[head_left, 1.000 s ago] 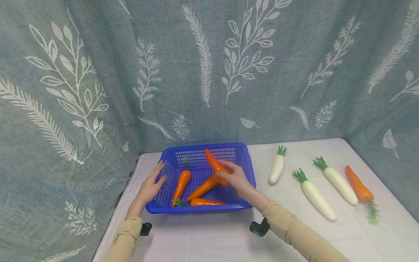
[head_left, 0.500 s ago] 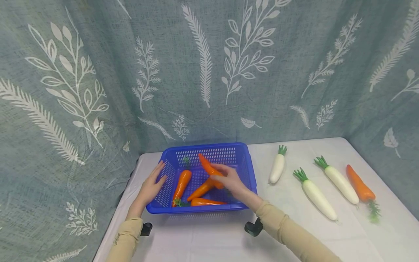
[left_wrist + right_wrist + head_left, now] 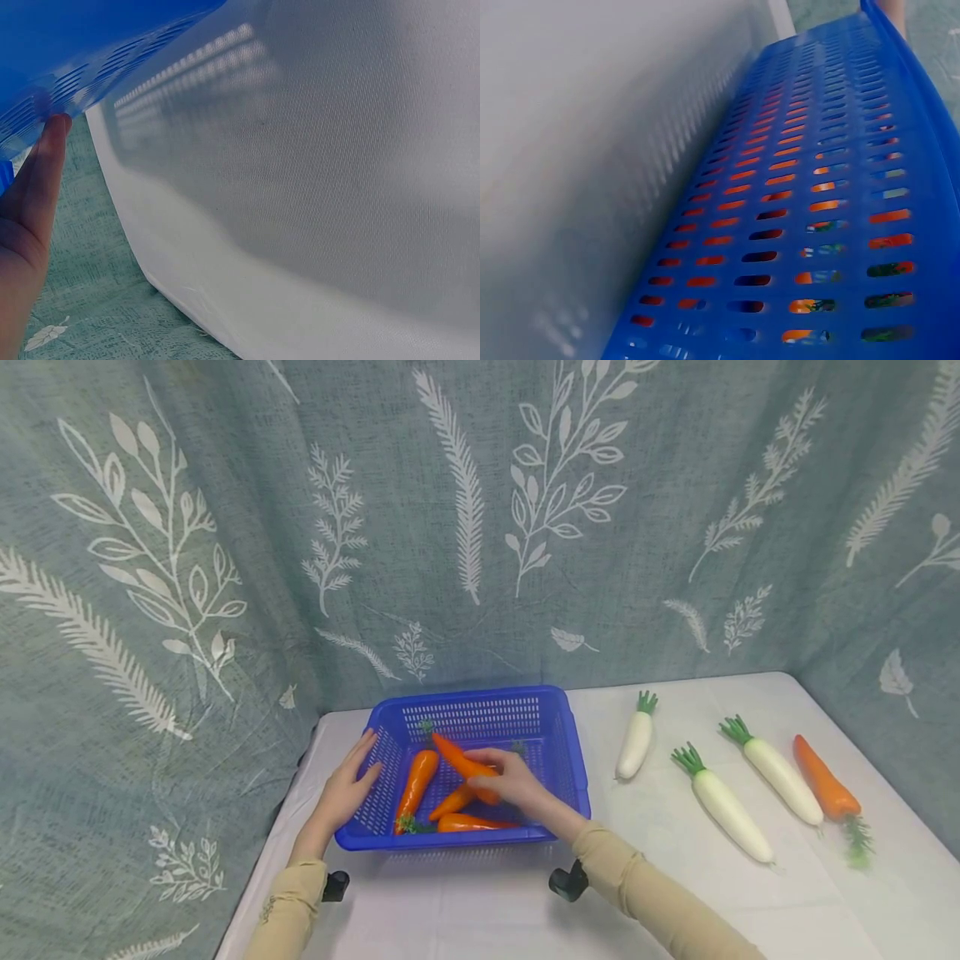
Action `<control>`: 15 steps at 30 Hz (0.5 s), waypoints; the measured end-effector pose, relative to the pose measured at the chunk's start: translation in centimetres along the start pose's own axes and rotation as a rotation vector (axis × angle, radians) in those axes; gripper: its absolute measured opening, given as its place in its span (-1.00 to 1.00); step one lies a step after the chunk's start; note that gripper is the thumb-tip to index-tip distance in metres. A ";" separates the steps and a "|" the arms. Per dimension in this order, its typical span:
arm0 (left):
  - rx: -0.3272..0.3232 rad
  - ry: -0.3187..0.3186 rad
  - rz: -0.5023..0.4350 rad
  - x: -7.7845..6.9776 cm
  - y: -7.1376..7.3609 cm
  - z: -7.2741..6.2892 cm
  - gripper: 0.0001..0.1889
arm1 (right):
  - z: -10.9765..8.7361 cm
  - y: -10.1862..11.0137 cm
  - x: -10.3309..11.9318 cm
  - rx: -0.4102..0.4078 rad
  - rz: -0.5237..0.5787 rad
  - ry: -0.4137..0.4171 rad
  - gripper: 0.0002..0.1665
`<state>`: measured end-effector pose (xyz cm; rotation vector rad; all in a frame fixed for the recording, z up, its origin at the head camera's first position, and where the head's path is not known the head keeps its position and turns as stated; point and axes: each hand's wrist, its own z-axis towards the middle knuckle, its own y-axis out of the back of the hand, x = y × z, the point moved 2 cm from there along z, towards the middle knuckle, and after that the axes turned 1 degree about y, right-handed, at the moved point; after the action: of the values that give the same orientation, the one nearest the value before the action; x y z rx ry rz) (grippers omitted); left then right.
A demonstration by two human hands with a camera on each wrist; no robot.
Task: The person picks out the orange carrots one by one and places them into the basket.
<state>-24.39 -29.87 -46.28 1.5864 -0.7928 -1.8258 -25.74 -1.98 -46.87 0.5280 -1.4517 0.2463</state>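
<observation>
A blue plastic basket (image 3: 480, 842) with slotted walls holds several orange carrots. My right hand (image 3: 516, 782) is inside it and grips a carrot (image 3: 453, 755) by its thick end, the pointed tip aimed back and left. Below that carrot lies another carrot (image 3: 448, 802), partly covered. A further carrot (image 3: 416, 783) lies along the left side, and one more carrot (image 3: 474, 823) by the front wall. My left hand (image 3: 346, 789) rests at the basket's left rim with fingers extended; in the left wrist view its fingertips meet the slotted wall. The right wrist view shows orange through the slots, the right hand hidden.
On the white table (image 3: 480, 914), right of the basket, lie a small white radish (image 3: 636, 745), a larger white radish (image 3: 731, 818), another white radish (image 3: 783, 783) and a carrot (image 3: 827, 783) with its leafy top forward. A patterned grey-green curtain (image 3: 450, 527) hangs behind and at both sides.
My right hand has moved left and slightly lower in the basket with the carrot, whose tip now overlaps the left-hand carrot's area. The left hand stays at the rim.
</observation>
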 end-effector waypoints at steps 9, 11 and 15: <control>0.004 0.008 -0.002 0.1 0.0 0.0 -0.42 | 0.0 -0.6 -0.3 0.076 -0.056 -0.024 -0.52; 0.005 0.006 -0.001 0.1 0.0 0.0 -0.42 | 0.0 -0.7 -0.4 0.090 -0.063 -0.035 -0.53; 0.008 0.004 -0.001 0.1 0.0 0.0 -0.42 | 0.1 -0.8 -0.6 0.092 -0.130 -0.052 -0.56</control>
<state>-24.41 -29.97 -46.33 1.5946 -0.7986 -1.8216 -25.48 -2.61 -47.66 0.7054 -1.4550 0.1983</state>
